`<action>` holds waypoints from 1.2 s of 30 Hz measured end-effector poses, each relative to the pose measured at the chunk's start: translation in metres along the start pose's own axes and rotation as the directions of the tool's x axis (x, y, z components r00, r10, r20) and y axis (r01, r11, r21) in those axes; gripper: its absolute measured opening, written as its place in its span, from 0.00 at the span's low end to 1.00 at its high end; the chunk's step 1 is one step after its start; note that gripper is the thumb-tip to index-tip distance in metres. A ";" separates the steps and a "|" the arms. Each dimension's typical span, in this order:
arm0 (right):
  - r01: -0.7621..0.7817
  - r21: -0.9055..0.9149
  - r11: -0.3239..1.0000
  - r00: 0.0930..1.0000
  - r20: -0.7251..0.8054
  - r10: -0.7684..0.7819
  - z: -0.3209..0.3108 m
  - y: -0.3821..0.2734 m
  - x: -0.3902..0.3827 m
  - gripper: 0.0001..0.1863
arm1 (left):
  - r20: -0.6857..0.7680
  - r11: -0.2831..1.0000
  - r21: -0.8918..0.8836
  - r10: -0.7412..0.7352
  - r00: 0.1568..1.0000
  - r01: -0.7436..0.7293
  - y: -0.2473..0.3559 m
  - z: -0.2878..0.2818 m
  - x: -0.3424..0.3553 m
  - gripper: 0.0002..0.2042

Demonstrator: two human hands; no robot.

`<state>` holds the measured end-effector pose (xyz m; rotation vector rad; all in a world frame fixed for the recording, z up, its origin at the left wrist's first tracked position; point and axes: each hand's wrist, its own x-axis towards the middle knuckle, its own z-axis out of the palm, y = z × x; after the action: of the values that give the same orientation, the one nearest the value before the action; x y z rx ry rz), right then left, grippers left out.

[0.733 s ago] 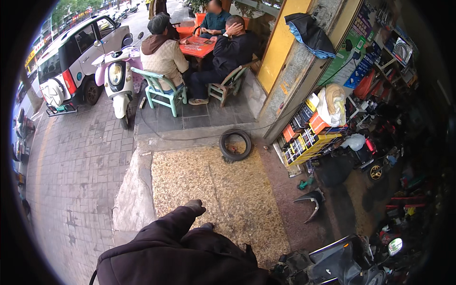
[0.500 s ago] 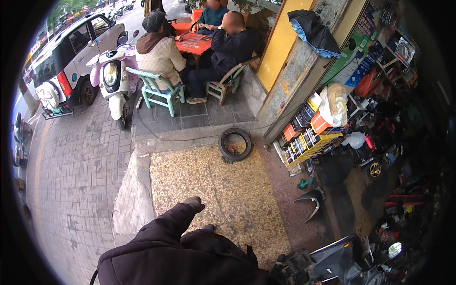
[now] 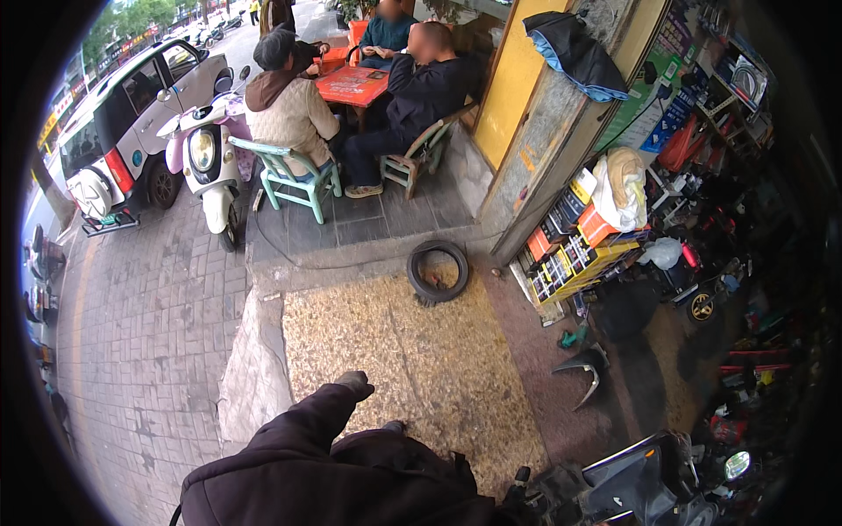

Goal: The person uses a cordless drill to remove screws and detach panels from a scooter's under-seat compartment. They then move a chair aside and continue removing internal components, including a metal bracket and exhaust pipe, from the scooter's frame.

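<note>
My left hand (image 3: pixel 355 384), in a dark grey glove, hangs in front of me above the speckled yellow floor slab (image 3: pixel 412 359). Its fingers look curled together, and nothing shows in them. The dark sleeve (image 3: pixel 303 421) of that arm reaches up from the lower edge. My right hand is out of sight. Ahead of the left hand, a black tyre (image 3: pixel 438 271) lies flat at the far edge of the slab, apart from the hand. A dark shoe tip (image 3: pixel 395 427) shows just below the hand.
Several people sit at a red table (image 3: pixel 353 86), one on a green chair (image 3: pixel 289 175). A white scooter (image 3: pixel 206 162) and a white car (image 3: pixel 132 105) stand left. Boxes (image 3: pixel 570 263), a curved dark panel (image 3: pixel 583 373) and a dark motorbike (image 3: pixel 640 482) are at right.
My view has shifted slightly, so the scene sits a little lower and the tyre a little further right. My left hand keeps nearly the same pose.
</note>
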<state>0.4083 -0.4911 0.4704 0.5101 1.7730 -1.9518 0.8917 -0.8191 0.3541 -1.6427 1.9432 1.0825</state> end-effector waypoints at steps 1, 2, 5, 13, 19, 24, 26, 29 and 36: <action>-0.021 0.005 1.000 1.000 0.022 0.021 0.005 0.005 0.002 0.14 | 0.008 1.000 0.013 -0.019 1.000 0.019 0.003 0.000 -0.002 0.24; -0.040 0.003 0.999 0.998 0.044 0.039 0.010 0.009 0.006 0.14 | -0.006 0.999 -0.012 -0.033 0.999 0.033 0.006 0.001 -0.005 0.23; -0.099 0.005 0.995 0.990 0.105 0.098 0.015 0.016 0.016 0.14 | -0.051 0.999 -0.015 -0.038 0.998 0.037 0.018 0.005 -0.014 0.23; -0.237 0.002 0.972 0.942 0.245 0.229 0.006 0.019 0.057 0.14 | -0.146 0.998 0.064 -0.016 0.989 0.025 0.060 0.038 -0.035 0.21; -0.309 -0.023 0.951 0.905 0.300 0.302 -0.001 0.018 0.082 0.15 | -0.095 0.963 0.261 0.087 0.992 -0.060 0.100 0.065 -0.048 0.20; -0.332 -0.062 0.941 0.886 0.323 0.334 -0.001 0.017 0.094 0.15 | -0.146 0.998 0.057 -0.001 0.989 0.010 0.129 0.069 -0.063 0.21; -0.342 -0.071 0.937 0.879 0.328 0.345 0.001 0.016 0.098 0.15 | -0.138 0.998 0.067 -0.010 0.990 0.019 0.139 0.068 -0.063 0.21; -0.352 -0.079 0.933 0.872 0.334 0.357 0.002 0.016 0.104 0.15 | -0.114 0.997 0.074 0.019 0.993 -0.011 0.151 0.070 -0.055 0.21; -0.372 -0.046 0.927 0.874 0.318 0.367 -0.013 0.017 0.124 0.15 | -0.036 0.977 0.182 0.118 0.992 -0.110 0.164 0.073 -0.014 0.22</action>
<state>0.3146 -0.4899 0.3870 0.4649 1.3429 -1.6698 0.7251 -0.7518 0.3690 -1.4885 2.1204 0.8861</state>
